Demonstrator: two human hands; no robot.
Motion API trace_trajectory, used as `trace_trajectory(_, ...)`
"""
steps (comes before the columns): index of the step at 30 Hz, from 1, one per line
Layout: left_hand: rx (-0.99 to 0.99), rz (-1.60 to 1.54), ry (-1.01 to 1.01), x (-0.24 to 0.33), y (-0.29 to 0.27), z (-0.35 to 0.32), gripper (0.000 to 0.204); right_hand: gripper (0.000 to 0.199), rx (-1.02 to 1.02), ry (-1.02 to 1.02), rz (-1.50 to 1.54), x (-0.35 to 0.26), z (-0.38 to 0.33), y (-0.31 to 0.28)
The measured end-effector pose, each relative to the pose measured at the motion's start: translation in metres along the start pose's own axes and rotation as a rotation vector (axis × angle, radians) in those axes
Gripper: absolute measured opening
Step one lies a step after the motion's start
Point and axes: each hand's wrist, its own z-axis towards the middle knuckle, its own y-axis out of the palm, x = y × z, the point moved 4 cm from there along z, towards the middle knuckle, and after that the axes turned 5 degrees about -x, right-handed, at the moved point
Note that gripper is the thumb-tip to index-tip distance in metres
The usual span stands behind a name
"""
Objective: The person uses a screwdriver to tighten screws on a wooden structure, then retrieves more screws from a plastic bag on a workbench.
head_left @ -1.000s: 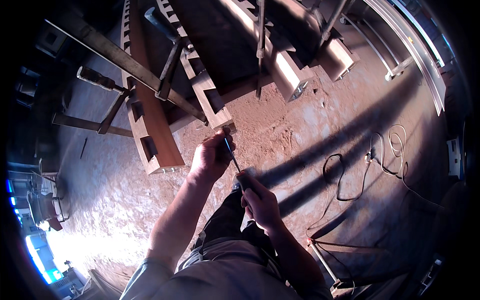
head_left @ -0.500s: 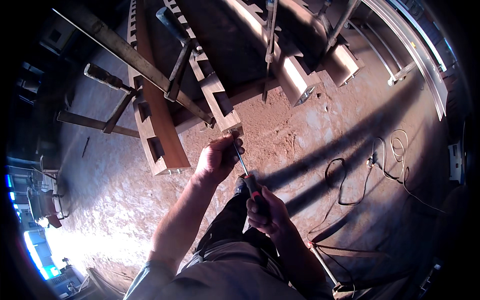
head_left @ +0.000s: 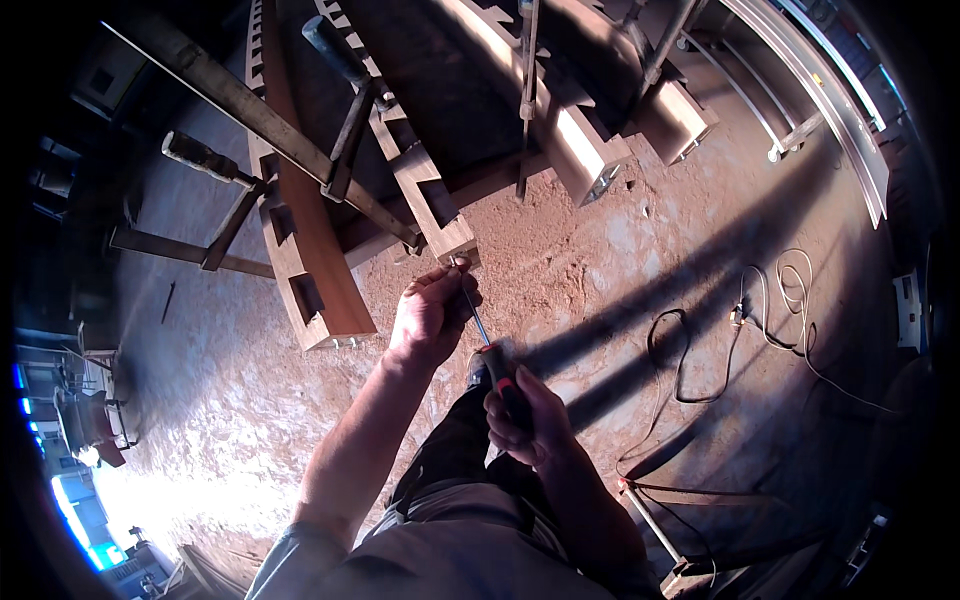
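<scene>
My right hand (head_left: pixel 525 415) is wrapped round the dark handle of a screwdriver (head_left: pixel 511 388) with red parts. Its thin shaft slants up and left toward my left hand (head_left: pixel 432 318). The fingers of that hand are pinched together around the tip, just under the end face of a notched wooden beam (head_left: pixel 448 228). A small bright metal piece (head_left: pixel 454 261) shows at the fingertips against this end face; the fingers partly hide it and the screwdriver tip.
Another notched beam (head_left: pixel 345 300) lies to the left, with metal pins in its end. Long bar clamps (head_left: pixel 300 150) cross both beams. More wooden beams (head_left: pixel 592 150) lie at the right. A cable (head_left: pixel 740 315) coils on the dusty floor (head_left: pixel 560 250); a metal frame (head_left: pixel 830 100) stands far right.
The screwdriver handle and my right hand have shifted slightly left and up. My left hand stays at the beam's end. The whole view has moved a little.
</scene>
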Motion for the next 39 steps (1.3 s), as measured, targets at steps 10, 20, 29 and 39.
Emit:
trace_trajectory(10,0.095,0.081,0.027,0.003,0.007,-0.002,0.015,0.048,0.404,-0.738,-1.868,-0.009,-0.012,0.033)
trace_trajectory(20,0.073,0.21,-0.04,-0.004,0.013,-0.014,0.023,0.038,-0.062,-0.123,0.128,0.008,-0.005,0.009)
trace_trajectory(29,0.175,0.24,-0.025,-0.002,0.019,-0.02,0.022,0.04,0.424,-0.333,-0.836,-0.001,-0.014,0.013)
trace_trajectory(39,0.158,0.284,0.023,-0.006,0.013,-0.016,0.025,0.042,-0.081,-0.276,-0.045,0.01,-0.012,0.004)
